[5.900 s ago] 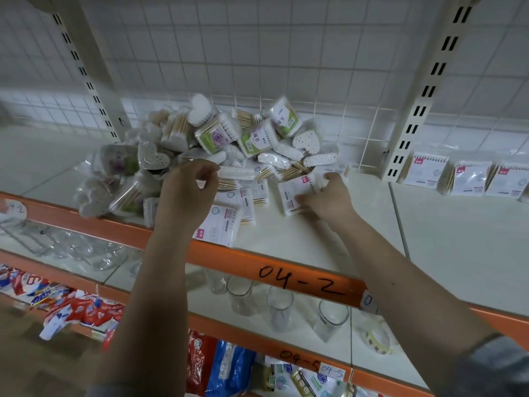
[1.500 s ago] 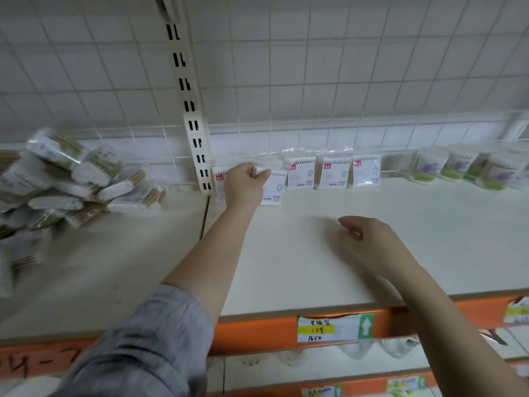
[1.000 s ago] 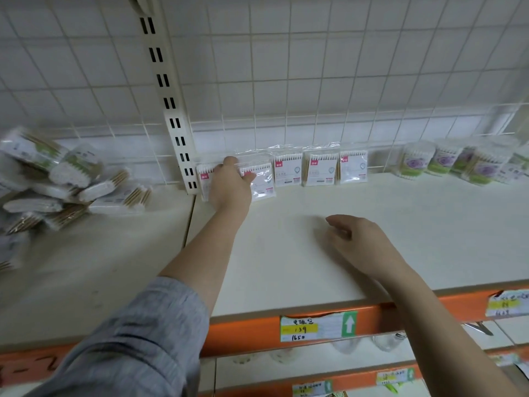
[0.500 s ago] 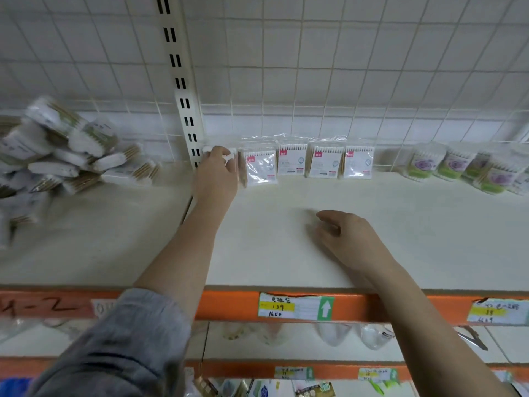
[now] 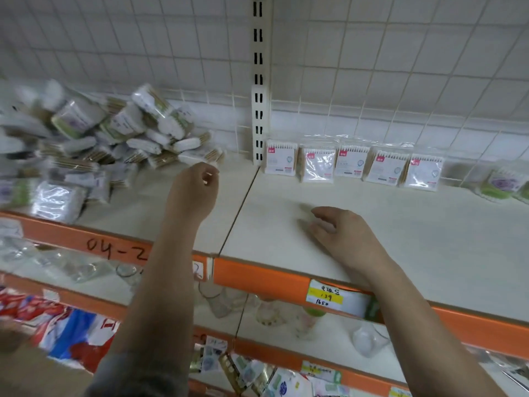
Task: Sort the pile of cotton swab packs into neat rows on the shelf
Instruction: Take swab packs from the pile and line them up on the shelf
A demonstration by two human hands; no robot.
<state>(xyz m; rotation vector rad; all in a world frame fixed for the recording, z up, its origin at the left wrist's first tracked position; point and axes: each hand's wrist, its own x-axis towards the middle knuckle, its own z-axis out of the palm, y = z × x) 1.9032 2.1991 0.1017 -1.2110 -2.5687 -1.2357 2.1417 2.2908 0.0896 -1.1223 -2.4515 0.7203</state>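
Bare left hand (image 5: 192, 188) hovers loosely curled, empty, near pile (image 5: 86, 144); right hand (image 5: 347, 234) relaxed on shelf (image 5: 429, 253).

We note soft, even, somewhat dim light with a cool grey-green cast. We see glare on the plastic packs in the pile (image 5: 94, 150) left of the upright post (image 5: 259, 81), and motion blur smears that pile. The row of packs (image 5: 352, 164) right of the post is sharper. A faint shadow lies under the right hand (image 5: 346, 233). Wide-angle distortion bends the shelf edge (image 5: 257, 272) below the post.
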